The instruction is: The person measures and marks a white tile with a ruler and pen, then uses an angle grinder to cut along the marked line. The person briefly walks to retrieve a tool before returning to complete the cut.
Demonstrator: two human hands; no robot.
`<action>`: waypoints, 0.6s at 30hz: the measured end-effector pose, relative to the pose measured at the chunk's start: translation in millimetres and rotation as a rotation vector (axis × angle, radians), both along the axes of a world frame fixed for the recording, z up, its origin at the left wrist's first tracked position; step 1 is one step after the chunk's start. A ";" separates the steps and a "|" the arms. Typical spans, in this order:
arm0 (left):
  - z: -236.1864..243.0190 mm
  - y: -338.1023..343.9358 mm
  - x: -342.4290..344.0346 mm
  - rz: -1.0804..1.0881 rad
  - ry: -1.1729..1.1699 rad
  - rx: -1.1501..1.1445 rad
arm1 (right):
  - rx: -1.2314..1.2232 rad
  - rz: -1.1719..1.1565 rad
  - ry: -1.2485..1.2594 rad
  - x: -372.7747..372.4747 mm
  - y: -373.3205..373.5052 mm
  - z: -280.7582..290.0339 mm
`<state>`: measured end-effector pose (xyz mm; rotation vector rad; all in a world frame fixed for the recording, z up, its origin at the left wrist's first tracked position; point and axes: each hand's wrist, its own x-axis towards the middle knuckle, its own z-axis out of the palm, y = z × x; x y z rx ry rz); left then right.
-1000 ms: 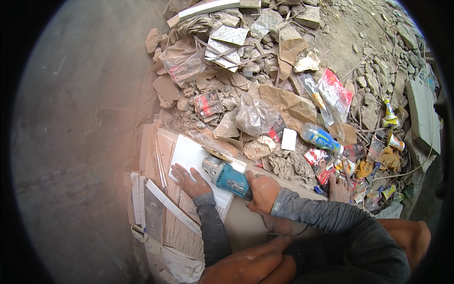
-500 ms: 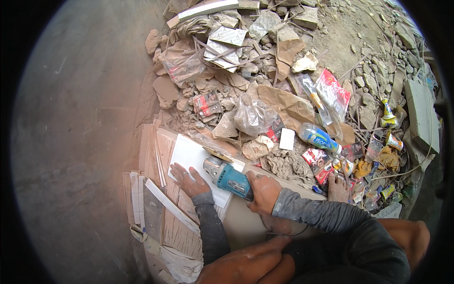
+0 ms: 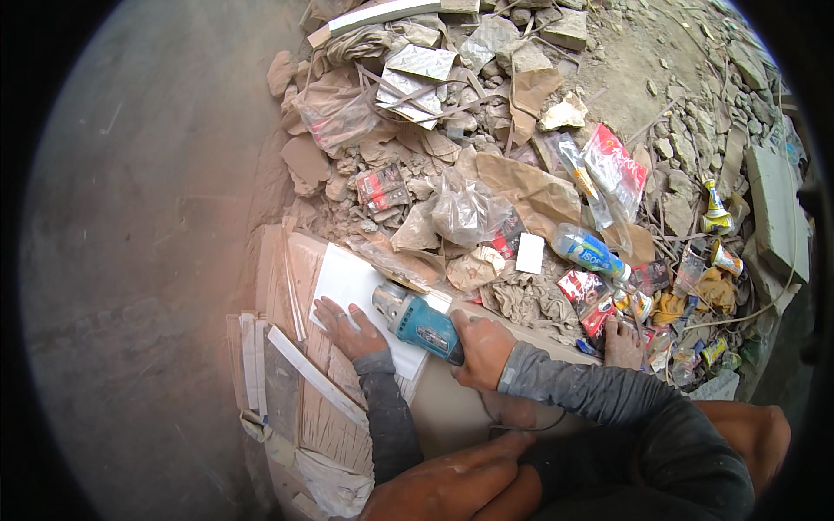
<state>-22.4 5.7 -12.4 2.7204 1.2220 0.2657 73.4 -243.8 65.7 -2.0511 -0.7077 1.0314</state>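
Observation:
A teal angle grinder [image 3: 427, 327] is gripped around its rear body by my right hand [image 3: 483, 351]. Its metal head sits over the far right edge of a flat white tile [image 3: 337, 276], and the disc shows only as a thin edge there. Whether the disc touches the tile I cannot tell. My left hand [image 3: 351, 330] lies flat on the tile with fingers apart, just left of the grinder head. The tile rests on a stack of dusty boards or boxes [image 3: 334, 447].
Narrow white strips [image 3: 317, 378] lie left of my left forearm. Beyond the tile spreads rubble with a clear plastic bag [image 3: 469, 208], a plastic bottle [image 3: 591, 252] and a small white piece [image 3: 529, 253]. Reddish dust hangs over the grey floor [image 3: 148, 260]. A bare foot [image 3: 623, 345] rests at right.
The grinder head and its disc edge have shifted very slightly against the tile's far edge. My left hand stays in place on the tile.

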 end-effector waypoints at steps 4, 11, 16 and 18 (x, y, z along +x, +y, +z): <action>0.4 -0.9 0.0 -0.001 -0.001 -0.003 | -0.020 0.006 -0.001 0.2 2.4 -0.7; -1.6 0.6 -1.1 -0.013 0.029 0.037 | -0.027 0.015 0.030 3.0 2.6 1.4; -1.3 -0.1 -1.0 -0.012 0.021 0.039 | -0.036 0.022 0.023 3.2 2.1 3.0; -0.6 -0.9 -0.8 -0.007 0.024 0.045 | -0.031 0.025 0.008 2.7 1.8 3.1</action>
